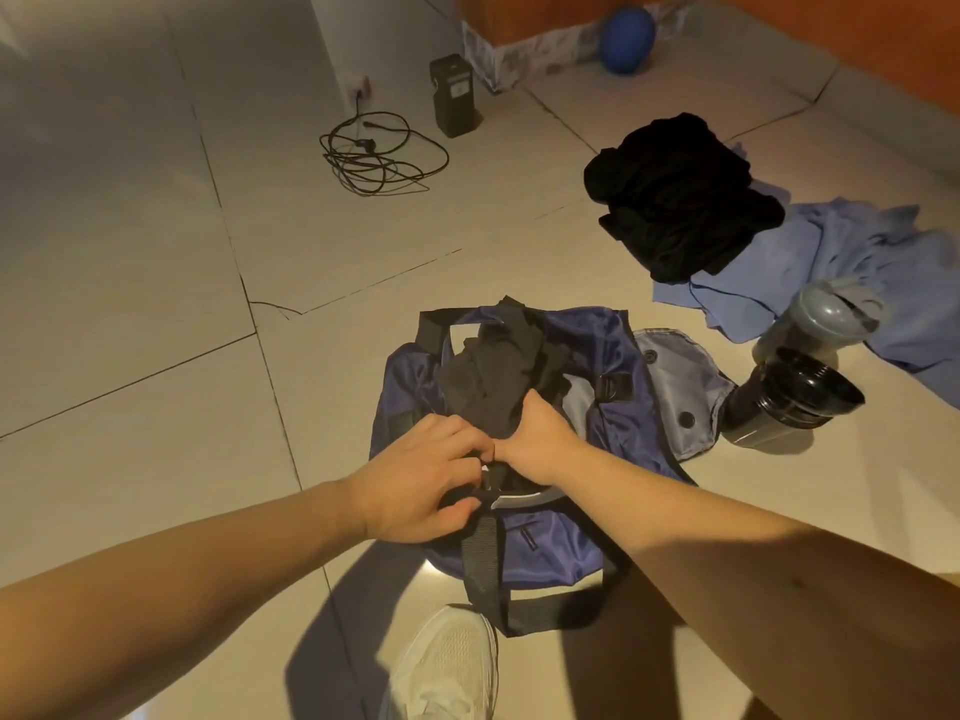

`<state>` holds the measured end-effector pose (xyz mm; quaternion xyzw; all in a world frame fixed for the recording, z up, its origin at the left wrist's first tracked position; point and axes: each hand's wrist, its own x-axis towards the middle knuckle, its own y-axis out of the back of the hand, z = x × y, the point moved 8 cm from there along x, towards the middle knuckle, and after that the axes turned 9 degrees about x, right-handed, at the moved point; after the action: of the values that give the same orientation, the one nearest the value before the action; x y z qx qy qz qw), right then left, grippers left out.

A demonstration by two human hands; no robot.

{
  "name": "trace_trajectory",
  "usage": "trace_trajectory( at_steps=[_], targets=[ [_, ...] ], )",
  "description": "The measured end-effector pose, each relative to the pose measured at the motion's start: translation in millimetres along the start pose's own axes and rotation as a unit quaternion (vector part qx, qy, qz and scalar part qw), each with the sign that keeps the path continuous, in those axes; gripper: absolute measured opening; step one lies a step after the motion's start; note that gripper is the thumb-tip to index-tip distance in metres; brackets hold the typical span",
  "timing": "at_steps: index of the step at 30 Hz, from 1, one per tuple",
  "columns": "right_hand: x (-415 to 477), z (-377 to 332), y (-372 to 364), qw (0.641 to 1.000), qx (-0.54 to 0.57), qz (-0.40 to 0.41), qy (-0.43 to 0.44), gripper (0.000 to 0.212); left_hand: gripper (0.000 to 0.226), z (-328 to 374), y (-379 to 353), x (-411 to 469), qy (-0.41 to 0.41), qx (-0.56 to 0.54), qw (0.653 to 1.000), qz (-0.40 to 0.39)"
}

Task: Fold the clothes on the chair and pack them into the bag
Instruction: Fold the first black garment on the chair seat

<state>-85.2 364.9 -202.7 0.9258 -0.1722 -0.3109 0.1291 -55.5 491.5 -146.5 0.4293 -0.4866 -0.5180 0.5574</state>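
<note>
Listing from the feet outward: white shoe; left hand, fingers curled on the rim of the blue bag; right hand, fingers curled into a dark grey garment sitting in the bag's mouth; dark tumbler beside; black clothes heaped on blue cloth, floor beyond.

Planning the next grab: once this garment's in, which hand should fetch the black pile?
Right, probably. The black pile lies on the floor right of the bag, nearer the right hand; the left hand grips the bag's near rim and would have to cross over.
</note>
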Motion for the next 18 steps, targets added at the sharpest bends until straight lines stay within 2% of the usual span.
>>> trace_trajectory(
  at_steps=[2,3,4,6,8,10,14,17,18],
  targets=[
    [-8.7,-3.4,7.0,0.998,0.023,-0.054,-0.032,0.085,0.016,1.0,1.4,0.2,-0.004,-0.012,1.000,0.005],
    [-12.7,-1.4,13.4,0.995,0.028,-0.071,-0.059,0.081,0.016,1.0,2.0,0.6,-0.005,-0.018,1.000,0.001],
    [-14.7,3.1,20.9,0.994,0.009,-0.075,-0.083,0.067,0.016,1.1,2.4,1.8,-0.009,-0.022,1.000,-0.006],
    [-18.1,9.4,38.4,0.988,-0.104,-0.045,-0.102,0.038,0.018,3.0,1.6,6.0,-0.029,-0.015,0.999,-0.031],
    [-18.0,12.2,48.2,0.977,-0.189,-0.008,-0.098,0.020,0.026,4.5,-5.9,11.1,-0.053,0.018,0.996,-0.068],
    [-16.9,14.1,47.9,0.974,-0.202,-0.025,-0.097,0.012,0.037,0.7,-18.1,13.4,-0.044,0.070,0.991,-0.107],
    [-20.6,18.8,43.2,0.966,-0.215,-0.085,-0.117,0.010,0.047,-12.4,-27.3,4.0,0.026,0.133,0.979,-0.154],
    [-15.9,23.2,43.1,0.959,-0.259,-0.037,-0.109,0.008,0.052,-22.7,-31.8,-6.8,0.071,0.159,0.963,-0.206],
    [-14.2,24.7,45.5,0.961,-0.254,-0.005,-0.109,0.024,0.052,-25.4,-32.7,-8.7,0.087,0.167,0.957,-0.222]
  ],
)
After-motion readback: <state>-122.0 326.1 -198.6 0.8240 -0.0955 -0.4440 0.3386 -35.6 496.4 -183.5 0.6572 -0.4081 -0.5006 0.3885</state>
